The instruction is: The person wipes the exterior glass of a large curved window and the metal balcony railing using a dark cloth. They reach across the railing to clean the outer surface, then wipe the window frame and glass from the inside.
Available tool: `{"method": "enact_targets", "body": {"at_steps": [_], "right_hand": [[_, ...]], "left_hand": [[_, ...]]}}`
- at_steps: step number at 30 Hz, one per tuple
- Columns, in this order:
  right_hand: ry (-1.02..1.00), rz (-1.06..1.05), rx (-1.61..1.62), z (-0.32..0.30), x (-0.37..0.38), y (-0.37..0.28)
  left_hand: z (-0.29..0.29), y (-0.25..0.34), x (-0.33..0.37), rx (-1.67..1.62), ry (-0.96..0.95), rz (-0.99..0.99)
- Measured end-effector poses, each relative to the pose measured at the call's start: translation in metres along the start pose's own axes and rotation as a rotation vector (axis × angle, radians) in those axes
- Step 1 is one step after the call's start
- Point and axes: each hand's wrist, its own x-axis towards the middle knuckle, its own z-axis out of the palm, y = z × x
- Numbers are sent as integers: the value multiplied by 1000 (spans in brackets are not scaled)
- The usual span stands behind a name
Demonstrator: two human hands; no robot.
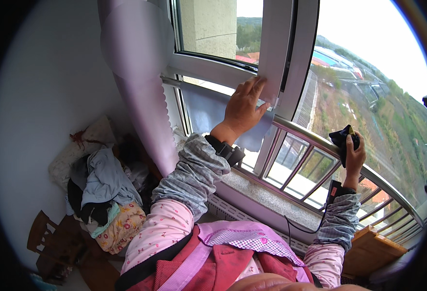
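My left hand [242, 107] is raised to the white window sash [273, 58], its fingers stretched out against the lower corner of the frame, holding nothing. Behind that hand a grey-blue cloth [199, 104] hangs over the rail below the window. Off to the right, my right hand [355, 155] grips a crumpled black cloth [338, 139] with a bit of yellow at its top. The cloth is at the metal railing [315, 139]; whether it presses on the rail I cannot tell. Dark bands circle both wrists over grey sleeve covers.
A lilac curtain [136, 72] hangs left of the window. Below the railing runs a speckled stone sill [262, 194] with a radiator [218, 206] under it. Clothes [109, 177] are piled at the left beside a wooden chair [43, 233]. A wooden piece of furniture [373, 252] stands at lower right.
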Motion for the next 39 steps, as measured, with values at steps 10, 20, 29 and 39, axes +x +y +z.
{"method": "enact_targets", "body": {"at_steps": [10,20,29,39], "right_hand": [[-5,33,160,0,5,13],[-24,34,278,1,3,16],[-20,53,328,-2,1,11],[-105,297,612,-5,11,13]], "left_hand": [[-8,-8,-1,-42,-6,-14],[-59,-6,106,100,235,229],[-67,14,167,141,321,322],[-92,-5,191,249,309,326]]}}
